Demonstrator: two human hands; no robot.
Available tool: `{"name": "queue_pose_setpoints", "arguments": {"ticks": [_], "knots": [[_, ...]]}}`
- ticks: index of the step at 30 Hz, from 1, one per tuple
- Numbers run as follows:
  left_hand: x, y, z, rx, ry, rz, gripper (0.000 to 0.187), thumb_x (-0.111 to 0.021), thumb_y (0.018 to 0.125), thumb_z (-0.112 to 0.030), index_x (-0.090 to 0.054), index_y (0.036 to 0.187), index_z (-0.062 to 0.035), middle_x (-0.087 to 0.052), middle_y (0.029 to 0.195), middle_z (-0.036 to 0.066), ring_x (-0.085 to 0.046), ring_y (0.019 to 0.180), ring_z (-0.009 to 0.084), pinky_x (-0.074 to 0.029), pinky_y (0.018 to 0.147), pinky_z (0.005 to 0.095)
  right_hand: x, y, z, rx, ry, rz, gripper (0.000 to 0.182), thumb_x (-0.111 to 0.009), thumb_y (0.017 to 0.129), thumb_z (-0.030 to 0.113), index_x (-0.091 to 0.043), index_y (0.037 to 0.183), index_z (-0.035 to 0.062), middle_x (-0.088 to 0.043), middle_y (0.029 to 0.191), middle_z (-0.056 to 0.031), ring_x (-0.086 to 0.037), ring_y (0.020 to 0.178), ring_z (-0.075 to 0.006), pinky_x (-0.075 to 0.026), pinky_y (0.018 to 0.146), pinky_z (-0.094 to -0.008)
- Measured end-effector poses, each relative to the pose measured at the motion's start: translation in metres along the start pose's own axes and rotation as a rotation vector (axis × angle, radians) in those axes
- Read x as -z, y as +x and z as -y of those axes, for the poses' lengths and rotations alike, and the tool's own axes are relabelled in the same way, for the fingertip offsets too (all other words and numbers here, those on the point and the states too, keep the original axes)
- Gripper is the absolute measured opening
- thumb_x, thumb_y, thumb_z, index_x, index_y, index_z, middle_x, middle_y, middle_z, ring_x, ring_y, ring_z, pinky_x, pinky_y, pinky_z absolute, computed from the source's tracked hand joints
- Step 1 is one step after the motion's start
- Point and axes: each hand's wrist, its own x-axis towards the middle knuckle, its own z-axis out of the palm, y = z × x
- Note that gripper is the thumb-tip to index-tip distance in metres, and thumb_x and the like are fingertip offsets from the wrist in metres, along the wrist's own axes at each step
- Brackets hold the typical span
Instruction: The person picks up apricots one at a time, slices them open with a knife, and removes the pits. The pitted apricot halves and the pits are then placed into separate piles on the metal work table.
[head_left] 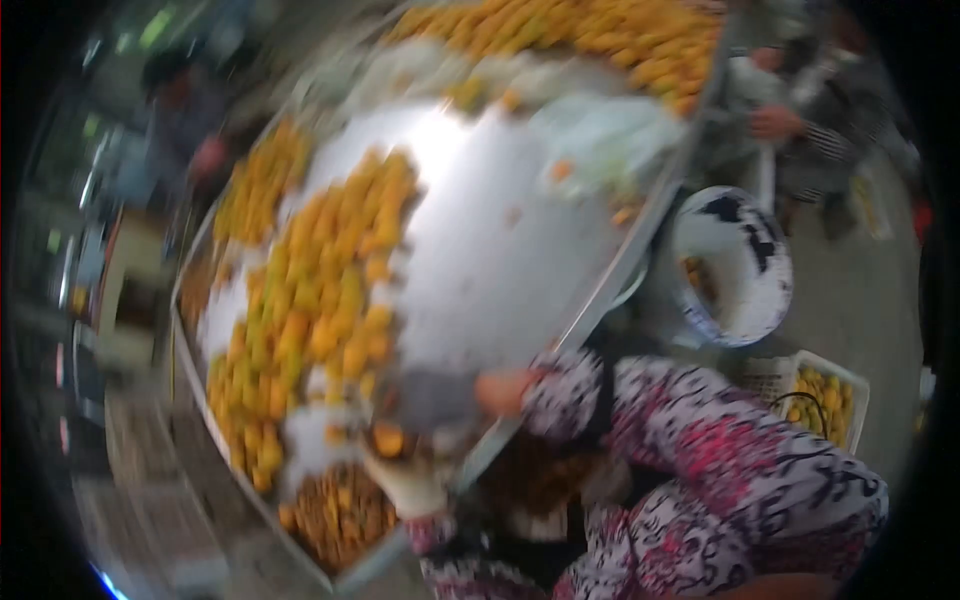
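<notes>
My left hand (412,487), in a pale glove, is closed around a cut orange fruit (388,440) above the near edge of a metal table (500,270). Just above it, my right hand (435,400) wears a grey glove, with its fingers bent toward the fruit. Motion blur hides what lies in its fingers. A long heap of yellow-orange fruit (310,290) lies beside both hands. Below the left hand's side of that heap is a pile of small brown-orange pieces (342,515) in the table's corner.
More fruit (570,30) and clear plastic (610,135) lie at the far end. A white bucket (735,265) and a crate of fruit (825,400) stand at the right. One person (185,120) is at the upper left, another (825,120) at the upper right.
</notes>
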Motion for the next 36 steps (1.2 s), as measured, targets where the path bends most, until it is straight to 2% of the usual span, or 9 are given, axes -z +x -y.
{"name": "queue_pose_setpoints", "arguments": {"ticks": [2, 4, 7, 12, 17, 24, 26, 30, 36], "knots": [[-0.006, 0.009, -0.023, 0.534, -0.923, -0.249, 0.045, -0.055, 0.086, -0.024, -0.042, 0.121, 0.0001, -0.053, 0.102, 0.013, -0.056, 0.085, 0.0215, -0.049, 0.068, 0.0244, -0.006, 0.013, -0.033, -0.067, -0.090, -0.121, 0.038, -0.056, 0.082, 0.038, -0.060, 0.097, 0.0035, -0.063, 0.084, -0.0152, -0.062, 0.078, -0.0265, -0.046, 0.075, -0.0362], [0.012, 0.015, -0.020, 0.535, -0.907, 0.160, 0.049, -0.047, 0.088, -0.045, -0.052, 0.106, -0.0002, -0.055, 0.085, 0.010, -0.053, 0.072, 0.0147, -0.041, 0.055, 0.0213, 0.012, 0.017, -0.012, -0.388, 0.208, -0.060, 0.029, -0.064, 0.077, 0.022, -0.059, 0.099, 0.0028, -0.063, 0.080, -0.0124, -0.061, 0.069, -0.0215, -0.048, 0.069, -0.0312], [0.014, -0.002, -0.032, 0.540, -0.712, 0.373, 0.046, -0.047, 0.088, -0.044, -0.054, 0.101, -0.0002, -0.057, 0.082, 0.008, -0.051, 0.065, 0.0117, -0.037, 0.051, 0.0212, 0.020, 0.010, -0.015, -0.313, 0.019, -0.052, 0.030, -0.063, 0.077, 0.025, -0.059, 0.097, 0.0022, -0.063, 0.078, -0.0141, -0.060, 0.071, -0.0226, -0.047, 0.070, -0.0321], [0.014, -0.019, -0.069, 0.402, -0.124, 0.730, 0.026, -0.042, 0.082, -0.010, -0.059, 0.100, -0.0018, -0.060, 0.090, 0.004, -0.055, 0.083, 0.0109, -0.044, 0.076, 0.0239, 0.015, 0.012, -0.017, -0.352, -0.262, 0.097, 0.033, -0.063, 0.077, 0.033, -0.061, 0.095, 0.0042, -0.063, 0.080, -0.0148, -0.060, 0.075, -0.0241, -0.046, 0.071, -0.0334], [0.006, -0.032, -0.057, 0.256, 0.013, 0.998, 0.033, -0.057, 0.078, -0.021, -0.056, 0.104, -0.0007, -0.059, 0.091, 0.015, -0.059, 0.079, 0.0273, -0.046, 0.071, 0.0341, -0.003, 0.015, -0.021, -0.375, -0.458, 0.338, 0.034, -0.063, 0.078, 0.035, -0.063, 0.095, 0.0057, -0.063, 0.085, -0.0165, -0.059, 0.076, -0.0270, -0.046, 0.073, -0.0338], [-0.006, -0.051, -0.043, -0.216, 0.248, 0.915, 0.038, -0.059, 0.079, -0.017, -0.053, 0.114, -0.0026, -0.061, 0.094, 0.016, -0.057, 0.090, 0.0310, -0.044, 0.082, 0.0332, -0.003, 0.018, -0.011, -0.395, -0.454, 0.229, 0.039, -0.063, 0.078, 0.037, -0.061, 0.097, 0.0030, -0.063, 0.087, -0.0179, -0.060, 0.078, -0.0279, -0.046, 0.073, -0.0337], [0.010, -0.042, -0.052, 0.088, -0.064, 0.832, 0.035, -0.059, 0.079, -0.017, -0.054, 0.111, -0.0029, -0.060, 0.099, 0.017, -0.058, 0.094, 0.0297, -0.044, 0.082, 0.0355, -0.002, 0.016, -0.009, -0.360, -0.485, 0.143, 0.039, -0.063, 0.078, 0.037, -0.062, 0.096, 0.0020, -0.064, 0.084, -0.0166, -0.060, 0.075, -0.0241, -0.046, 0.071, -0.0327], [0.040, -0.013, -0.025, -0.045, 0.339, -0.065, 0.041, -0.066, 0.074, -0.011, -0.054, 0.113, -0.0063, -0.058, 0.101, 0.014, -0.056, 0.094, 0.0253, -0.045, 0.082, 0.0367, 0.002, 0.014, -0.009, -0.328, -0.385, 0.107, 0.044, -0.059, 0.078, 0.043, -0.061, 0.093, 0.0017, -0.062, 0.086, -0.0203, -0.059, 0.080, -0.0338, -0.046, 0.074, -0.0378], [0.058, 0.001, 0.006, -0.109, 1.042, 0.170, 0.060, -0.067, 0.066, -0.012, -0.046, 0.122, -0.0117, -0.052, 0.113, 0.015, -0.050, 0.102, 0.0356, -0.039, 0.090, 0.0435, 0.001, 0.012, -0.014, -0.367, -0.316, 0.113, 0.043, -0.058, 0.080, 0.043, -0.060, 0.093, 0.0022, -0.062, 0.086, -0.0203, -0.059, 0.080, -0.0341, -0.046, 0.073, -0.0381]]}}
